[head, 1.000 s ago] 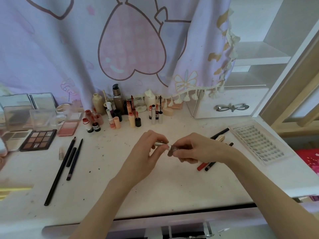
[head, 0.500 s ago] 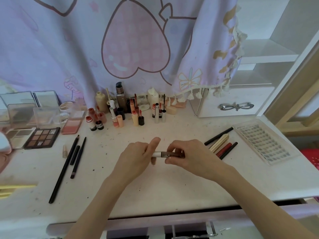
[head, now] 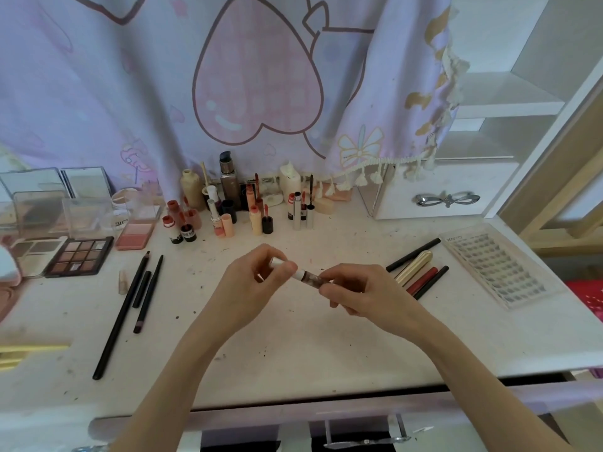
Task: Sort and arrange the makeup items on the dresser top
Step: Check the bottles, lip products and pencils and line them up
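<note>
A lip gloss tube (head: 308, 276) sits mid-frame above the dresser top (head: 293, 347), its white cap pinched by the left hand (head: 257, 288), its body gripped by the right hand (head: 362, 291).

The small tube (head: 305, 275) held above the counter (head: 293, 347) shows only its white cap end and a short brownish stretch; the rest lies under the fingers (head: 329, 290) of the right hand (head: 365, 296), and the fingers of the left hand (head: 251, 282) cover part of the cap. At the far edge, the labels on the standing bottles and tubes (head: 225, 213) are too small to read, and the hanging cloth (head: 228, 93) hides whatever is behind them. The left picture edge cuts off a white object (head: 8, 265), a pink one (head: 6, 296) and a yellow one (head: 29, 353), and the bottom edge cuts off the drawer handle (head: 365, 435) and both forearms.
</note>
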The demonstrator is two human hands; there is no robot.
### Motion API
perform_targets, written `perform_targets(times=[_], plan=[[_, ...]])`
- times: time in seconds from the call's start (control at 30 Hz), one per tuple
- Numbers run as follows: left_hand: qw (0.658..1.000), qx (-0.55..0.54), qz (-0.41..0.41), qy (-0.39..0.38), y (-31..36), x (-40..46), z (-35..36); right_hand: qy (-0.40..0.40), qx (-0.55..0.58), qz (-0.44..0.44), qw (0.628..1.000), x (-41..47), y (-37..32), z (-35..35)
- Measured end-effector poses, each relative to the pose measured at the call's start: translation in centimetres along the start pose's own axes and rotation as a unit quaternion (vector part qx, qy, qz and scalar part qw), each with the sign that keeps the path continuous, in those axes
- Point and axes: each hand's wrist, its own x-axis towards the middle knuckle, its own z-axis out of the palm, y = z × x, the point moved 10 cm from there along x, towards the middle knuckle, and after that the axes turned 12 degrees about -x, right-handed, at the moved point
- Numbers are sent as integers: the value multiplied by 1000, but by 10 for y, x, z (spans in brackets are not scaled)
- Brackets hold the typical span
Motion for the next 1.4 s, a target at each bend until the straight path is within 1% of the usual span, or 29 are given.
perform_targets(times=[0.1, 0.17, 0.27, 0.33, 0.43, 0.53, 0.57, 0.67, 0.77, 0.87, 0.97, 1.07, 1.13, 1.23, 1.33, 1.4], plan=[[1000, -12, -4, -19, -6, -4, 8, 4, 91, 16, 996, -1, 4, 2], [999, -28, 17, 5, 0, -6, 8, 4, 161, 20, 987, -2, 3, 6], [991, -128, 14, 39, 3, -10, 5, -2, 232, 22, 972, -2, 1, 12], [986, -162, 2, 35, 5, -11, 6, 4, 247, 27, 969, -2, 1, 12], [989, -146, 11, 3, 13, -12, 13, 19, 238, 35, 970, -3, 2, 11], [987, -161, -1, 29, 13, -13, 12, 11, 233, 34, 972, -3, 1, 15], [986, -160, -8, 42, 12, -13, 9, 18, 218, 34, 975, -3, 1, 13], [986, -149, -16, 68, 11, -11, -1, 85, 104, 23, 991, -3, 1, -12], [996, -63, -3, 56, 17, -10, -6, 142, 89, 11, 986, -3, -11, -38], [998, 61, 11, 18, 24, -9, 2, 149, 48, -6, 988, 2, -31, -46], [992, 116, 42, -15, 30, -10, 14, 149, 11, 3, 989, 10, -36, -41], [988, 145, 52, -17, 29, -11, 17, 141, 33, 18, 989, 13, -28, -34], [990, 129, 49, -11, 26, -12, 14, 129, 66, 22, 989, 12, -22, -32], [997, 69, 16, 3, 19, -14, 7, 103, 99, -2, 990, 8, -20, -28], [997, 78, 13, 0, 19, -14, 7, 84, 107, -16, 991, 3, -15, -30], [996, 81, 23, 0, 20, -14, 8, 72, 130, 1, 989, 1, -9, -30]])
